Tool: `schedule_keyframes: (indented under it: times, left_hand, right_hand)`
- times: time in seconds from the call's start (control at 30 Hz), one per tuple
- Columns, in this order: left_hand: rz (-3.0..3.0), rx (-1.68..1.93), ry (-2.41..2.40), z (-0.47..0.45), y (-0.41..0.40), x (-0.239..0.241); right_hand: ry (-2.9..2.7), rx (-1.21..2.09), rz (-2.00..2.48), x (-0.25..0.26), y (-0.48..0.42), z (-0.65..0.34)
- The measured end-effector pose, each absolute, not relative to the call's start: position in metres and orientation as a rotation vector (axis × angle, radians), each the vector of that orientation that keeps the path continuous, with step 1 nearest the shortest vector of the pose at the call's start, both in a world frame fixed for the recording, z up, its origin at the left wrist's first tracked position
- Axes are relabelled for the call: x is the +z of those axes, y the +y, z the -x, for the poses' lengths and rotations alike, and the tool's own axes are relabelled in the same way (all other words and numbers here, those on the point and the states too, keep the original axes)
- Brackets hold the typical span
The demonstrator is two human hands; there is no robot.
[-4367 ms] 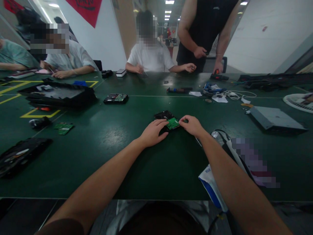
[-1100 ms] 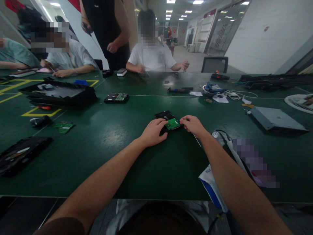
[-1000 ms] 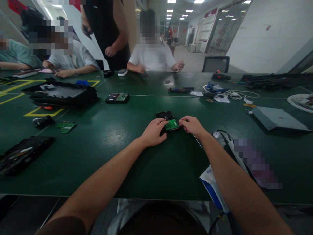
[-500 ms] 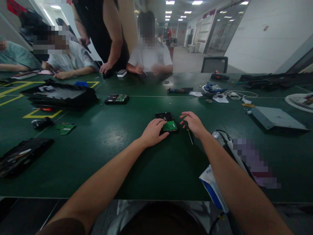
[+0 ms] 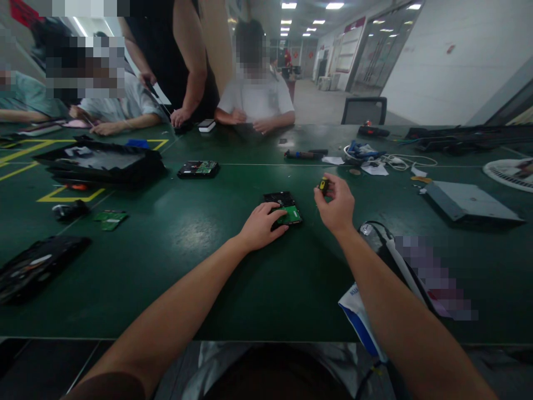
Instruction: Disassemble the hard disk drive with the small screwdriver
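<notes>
A black hard drive with a green circuit board on top lies on the green table. My left hand rests on its near left side, fingers spread flat over the drive. My right hand is raised just right of the drive, fingers closed round a small screwdriver with a yellow and black handle. The screwdriver's shaft is hidden by the hand.
A second hard drive lies farther left, a black tray beyond it. Loose green boards sit at left. A grey box and cables lie at right. A bag rests by my right forearm. Other people sit and stand across the table.
My right hand has left the circuit board and lifted up to the right with the screwdriver. My left hand stays on the drive. The standing person moved from right to left.
</notes>
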State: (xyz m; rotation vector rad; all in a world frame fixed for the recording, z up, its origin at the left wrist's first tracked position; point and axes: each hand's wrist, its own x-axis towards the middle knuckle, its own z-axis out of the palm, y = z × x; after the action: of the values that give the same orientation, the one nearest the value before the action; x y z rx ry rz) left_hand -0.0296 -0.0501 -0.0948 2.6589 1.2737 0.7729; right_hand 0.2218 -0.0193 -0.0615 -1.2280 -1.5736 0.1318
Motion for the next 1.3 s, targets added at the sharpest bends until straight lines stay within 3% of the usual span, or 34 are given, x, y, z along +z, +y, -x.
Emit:
schedule_keyframes:
  times: [0.27,1.3]
  left_hand:
    - [-2.679,0.784,1.271,0.028,-0.049,-0.095]
    - [-2.715,0.777,1.240,0.029,-0.046,-0.096]
  right_hand:
    - [-1.688,0.010,1.105,-0.056,-0.027,-0.213]
    - [-1.660,0.163,1.182,-0.051,-0.039,-0.202]
